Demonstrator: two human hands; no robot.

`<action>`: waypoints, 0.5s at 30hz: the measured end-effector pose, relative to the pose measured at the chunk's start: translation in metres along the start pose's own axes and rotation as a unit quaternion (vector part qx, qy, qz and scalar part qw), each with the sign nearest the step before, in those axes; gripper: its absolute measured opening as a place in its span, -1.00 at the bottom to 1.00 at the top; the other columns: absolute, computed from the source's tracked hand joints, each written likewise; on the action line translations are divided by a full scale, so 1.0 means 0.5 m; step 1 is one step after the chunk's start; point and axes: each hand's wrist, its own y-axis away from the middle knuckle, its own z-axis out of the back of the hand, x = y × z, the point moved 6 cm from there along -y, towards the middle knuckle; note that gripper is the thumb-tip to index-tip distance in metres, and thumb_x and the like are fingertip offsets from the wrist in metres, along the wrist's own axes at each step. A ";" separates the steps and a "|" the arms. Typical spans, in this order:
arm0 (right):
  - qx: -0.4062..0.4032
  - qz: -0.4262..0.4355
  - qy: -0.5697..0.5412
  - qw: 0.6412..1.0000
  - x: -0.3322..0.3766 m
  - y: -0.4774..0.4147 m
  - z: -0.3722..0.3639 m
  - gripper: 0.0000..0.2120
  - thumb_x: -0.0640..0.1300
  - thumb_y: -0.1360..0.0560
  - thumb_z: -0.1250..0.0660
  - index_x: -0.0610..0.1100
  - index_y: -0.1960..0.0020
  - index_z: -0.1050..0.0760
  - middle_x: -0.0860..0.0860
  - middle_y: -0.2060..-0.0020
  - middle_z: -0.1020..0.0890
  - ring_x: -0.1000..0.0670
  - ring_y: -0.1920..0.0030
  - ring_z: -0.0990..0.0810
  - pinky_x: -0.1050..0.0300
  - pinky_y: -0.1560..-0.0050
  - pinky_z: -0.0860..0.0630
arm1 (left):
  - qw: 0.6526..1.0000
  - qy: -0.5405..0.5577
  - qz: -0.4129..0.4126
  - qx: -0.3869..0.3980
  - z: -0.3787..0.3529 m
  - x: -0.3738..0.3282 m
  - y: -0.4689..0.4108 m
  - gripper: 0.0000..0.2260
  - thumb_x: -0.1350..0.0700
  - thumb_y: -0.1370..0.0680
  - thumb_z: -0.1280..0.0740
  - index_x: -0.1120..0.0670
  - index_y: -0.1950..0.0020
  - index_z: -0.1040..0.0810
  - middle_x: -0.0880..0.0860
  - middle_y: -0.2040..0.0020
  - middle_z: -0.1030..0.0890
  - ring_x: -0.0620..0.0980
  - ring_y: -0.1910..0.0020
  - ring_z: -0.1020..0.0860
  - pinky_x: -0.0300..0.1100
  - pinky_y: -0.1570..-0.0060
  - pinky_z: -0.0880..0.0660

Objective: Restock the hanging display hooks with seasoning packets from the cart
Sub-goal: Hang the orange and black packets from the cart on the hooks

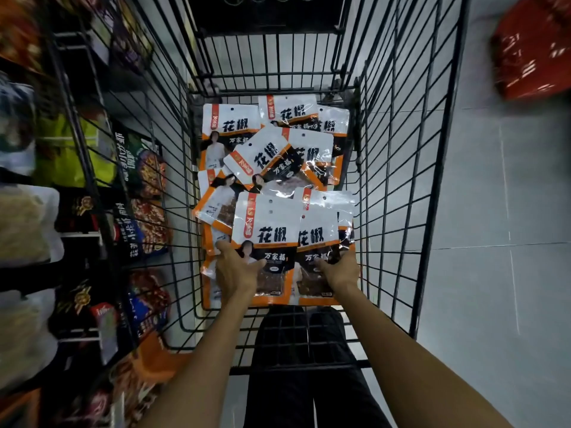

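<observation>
Head view, straight down into the cart: black wire, standing on a pale grey tiled floor with thin grout lines. The light is dim and the frame edges are blurred.

The seasoning packets lie in a loose, overlapping pile on the cart bottom. I note white tops with black characters, orange borders, dark lower halves, and a small hang hole near each top edge.

The left hand grips the near-left packet at its lower left edge, thumb across the front face, fingers curled round the edge. The right hand grips the near-right packet at its lower right edge in the same way. The near-left packet overlaps the near-right one at the middle. I cannot tell whether either is lifted clear of the pile.

On the person's left, shelving with dark and red food pouches stands just beside the cart's wire side; its labels are too blurred to read. At upper right a red package, also blurred, sits well apart from the cart. Dark trousers show through the cart's near end.
</observation>
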 end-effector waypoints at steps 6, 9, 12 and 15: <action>0.047 0.015 -0.098 0.994 0.001 0.025 0.012 -0.74 -0.19 -0.37 -0.53 -0.24 -0.01 -0.56 -0.18 0.01 -0.67 -0.17 -0.01 -0.64 -0.08 -0.09 -0.58 | 0.997 0.065 -0.026 0.036 0.046 -0.002 -0.009 -0.44 0.13 -0.29 -0.59 0.23 -0.21 -0.49 0.15 -0.10 -0.60 0.12 -0.01 -0.56 -0.21 0.23 -0.41; 0.071 0.044 -0.116 0.990 0.028 0.046 0.026 -0.87 -0.17 -0.40 -0.51 -0.17 0.18 -0.56 -0.18 0.14 -0.68 -0.14 0.13 -0.64 -0.02 0.07 -0.60 | 0.986 0.155 0.005 0.057 0.072 0.010 -0.002 -0.65 0.19 -0.31 -0.58 0.24 -0.01 -0.57 -0.04 0.18 -0.59 -0.05 0.25 -0.51 -0.36 0.40 -0.41; 0.078 0.080 -0.153 0.982 0.078 0.081 0.059 -0.87 -0.17 -0.41 -0.49 -0.13 0.25 -0.56 -0.17 0.21 -0.67 -0.19 0.14 -0.66 -0.10 0.03 -0.60 | 0.965 0.255 0.032 0.054 0.123 0.006 0.020 -0.65 0.18 -0.34 -0.56 0.05 0.38 -0.37 -0.21 0.53 -0.40 -0.20 0.49 -0.35 -0.44 0.59 -0.28; 0.121 0.109 -0.205 0.965 0.140 0.132 0.094 -0.91 -0.21 -0.43 -0.48 -0.20 0.15 -0.58 -0.24 0.11 -0.68 -0.23 0.09 -0.67 -0.18 -0.01 -0.61 | 0.936 0.347 0.046 0.044 0.186 0.008 0.049 -0.73 0.11 -0.34 -0.56 0.10 0.10 -0.52 0.04 0.16 -0.57 0.02 0.14 -0.56 -0.20 0.25 -0.53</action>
